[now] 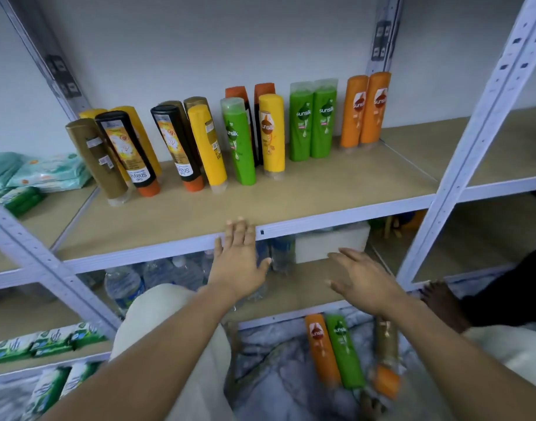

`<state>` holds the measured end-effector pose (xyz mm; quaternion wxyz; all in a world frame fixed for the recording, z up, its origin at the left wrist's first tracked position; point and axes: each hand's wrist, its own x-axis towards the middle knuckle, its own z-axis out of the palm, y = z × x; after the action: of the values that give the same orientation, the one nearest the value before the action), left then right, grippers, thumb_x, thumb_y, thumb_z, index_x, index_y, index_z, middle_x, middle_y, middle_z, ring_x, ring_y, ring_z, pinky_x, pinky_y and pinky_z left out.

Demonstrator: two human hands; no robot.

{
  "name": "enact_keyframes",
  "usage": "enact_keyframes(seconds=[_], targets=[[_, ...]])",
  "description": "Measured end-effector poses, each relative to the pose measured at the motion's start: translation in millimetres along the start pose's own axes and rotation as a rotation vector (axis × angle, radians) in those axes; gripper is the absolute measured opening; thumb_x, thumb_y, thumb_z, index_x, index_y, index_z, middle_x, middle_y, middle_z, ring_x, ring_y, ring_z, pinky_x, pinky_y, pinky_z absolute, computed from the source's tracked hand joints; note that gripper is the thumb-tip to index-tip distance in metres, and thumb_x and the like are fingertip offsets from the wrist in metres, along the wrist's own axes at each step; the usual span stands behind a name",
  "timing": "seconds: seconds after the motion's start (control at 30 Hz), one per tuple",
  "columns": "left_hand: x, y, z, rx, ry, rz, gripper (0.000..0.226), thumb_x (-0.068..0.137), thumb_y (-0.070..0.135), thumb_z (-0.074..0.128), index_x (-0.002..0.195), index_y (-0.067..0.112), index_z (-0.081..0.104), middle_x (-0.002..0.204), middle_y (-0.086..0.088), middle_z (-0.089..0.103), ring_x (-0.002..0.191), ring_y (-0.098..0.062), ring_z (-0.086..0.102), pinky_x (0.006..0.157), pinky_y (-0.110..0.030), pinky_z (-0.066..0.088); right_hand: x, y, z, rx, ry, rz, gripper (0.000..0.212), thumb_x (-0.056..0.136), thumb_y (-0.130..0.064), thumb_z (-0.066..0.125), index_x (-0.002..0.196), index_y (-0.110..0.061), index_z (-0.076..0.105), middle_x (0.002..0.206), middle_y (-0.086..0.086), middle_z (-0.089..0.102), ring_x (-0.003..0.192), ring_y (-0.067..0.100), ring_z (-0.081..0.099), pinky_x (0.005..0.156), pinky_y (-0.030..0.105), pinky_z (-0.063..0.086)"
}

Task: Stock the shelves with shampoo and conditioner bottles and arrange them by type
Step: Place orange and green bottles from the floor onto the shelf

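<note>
Head view: you are looking down over both forearms at a metal rack.
Left hand (241, 262): flat and released, palm down, holding nothing. Its fingers (239, 230) are straight and close together, with the tips at the front edge of the middle shelf (321, 189). Whether they press on it cannot be told.
Right hand (362, 278): also released. Its fingers (348, 256) are spread and slightly bent, gripping nothing, and the hand hangs in front of the lower shelf (294, 284).
Middle shelf, left: a gold bottle (96, 159), two black bottles (125, 153) with orange caps and a plain yellow bottle (207, 147) stand cap-down and lean left, with more bottles behind them.
Middle shelf, centre: a single green Sunsilk bottle (238, 141) stands just beside a yellow Sunsilk bottle (272, 133), with two dark bottles behind.
Middle shelf, right: the green Sunsilk pair (312, 123) stands side by side. The orange Sunsilk pair (365, 110) is near the rear post.
Floor: below your right wrist lie an orange bottle (321, 347), a green bottle (344, 350) touching it, and a blurred brown bottle (386, 354) apart to the right.
Lower shelf: it holds clear water bottles (124, 284) and a white box (332, 241).
Left bay: wipes packs (42, 173) lie above and green packs (48, 341) below.
Right edge: another person's hand (443, 302) is near the rack post.
</note>
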<state>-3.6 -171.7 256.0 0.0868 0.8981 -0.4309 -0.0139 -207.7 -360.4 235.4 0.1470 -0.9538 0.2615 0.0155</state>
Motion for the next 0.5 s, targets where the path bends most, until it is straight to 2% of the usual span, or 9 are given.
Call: enact_keyframes(seconds=[0.07,0.17,0.2,0.27,0.33,0.4,0.5], targets=[[-12,12,7,0.057,-0.028,0.079,0.074,0.101,0.054,0.042,0.161,0.024,0.012,0.168,-0.01,-0.017,0.154,-0.033,-0.016,0.124,-0.054,-0.001,-12,9,17,0.042,-0.092,0.064,0.071,0.097,-0.051,0.058,0.157,-0.025,0.03,0.162,0.006,0.031,0.143,0.028,0.039,0.112,0.038,0.039],[-22,24,31,0.035,-0.202,0.175,0.072,0.1,0.052,0.046,0.16,0.026,0.017,0.169,-0.005,-0.009,0.156,-0.024,-0.006,0.124,-0.054,-0.001,-21,23,37,0.113,-0.166,0.134,0.072,0.095,-0.047,0.063,0.157,-0.028,0.03,0.158,0.009,0.039,0.138,0.03,0.045,0.109,0.039,0.043],[-22,28,41,-0.003,-0.293,0.19,0.074,0.099,0.052,0.05,0.16,0.026,0.018,0.17,-0.005,-0.004,0.156,-0.023,0.0,0.125,-0.053,0.002,-23,28,42,0.123,-0.176,0.163,0.072,0.095,-0.046,0.064,0.156,-0.028,0.031,0.157,0.01,0.04,0.138,0.031,0.045,0.109,0.04,0.043],[-17,35,60,-0.109,-0.433,0.196,0.076,0.096,0.048,0.058,0.159,0.022,0.023,0.168,-0.008,0.014,0.153,-0.026,0.019,0.124,-0.046,0.019,-26,41,57,0.138,-0.19,0.221,0.07,0.095,-0.046,0.064,0.155,-0.026,0.034,0.152,0.012,0.046,0.136,0.032,0.047,0.11,0.043,0.042],[-9,40,78,-0.137,-0.5,0.188,0.072,0.095,0.043,0.061,0.155,0.017,0.03,0.16,-0.009,0.032,0.144,-0.028,0.036,0.116,-0.038,0.035,-28,55,77,0.152,-0.191,0.277,0.068,0.093,-0.046,0.064,0.152,-0.022,0.04,0.143,0.014,0.055,0.131,0.033,0.051,0.111,0.043,0.038],[-1,43,98,-0.077,-0.54,0.162,0.07,0.094,0.044,0.061,0.153,0.018,0.034,0.155,-0.01,0.039,0.139,-0.029,0.042,0.111,-0.042,0.04,-31,71,102,0.176,-0.204,0.329,0.066,0.093,-0.045,0.065,0.149,-0.019,0.043,0.135,0.015,0.06,0.131,0.033,0.052,0.113,0.039,0.034],[8,51,134,-0.105,-0.594,0.096,0.062,0.092,0.045,0.062,0.145,0.017,0.044,0.147,-0.01,0.047,0.132,-0.03,0.048,0.106,-0.044,0.044,-29,90,140,0.209,-0.27,0.385,0.066,0.093,-0.043,0.067,0.149,-0.016,0.044,0.14,0.017,0.057,0.14,0.033,0.042,0.118,0.04,0.028]])
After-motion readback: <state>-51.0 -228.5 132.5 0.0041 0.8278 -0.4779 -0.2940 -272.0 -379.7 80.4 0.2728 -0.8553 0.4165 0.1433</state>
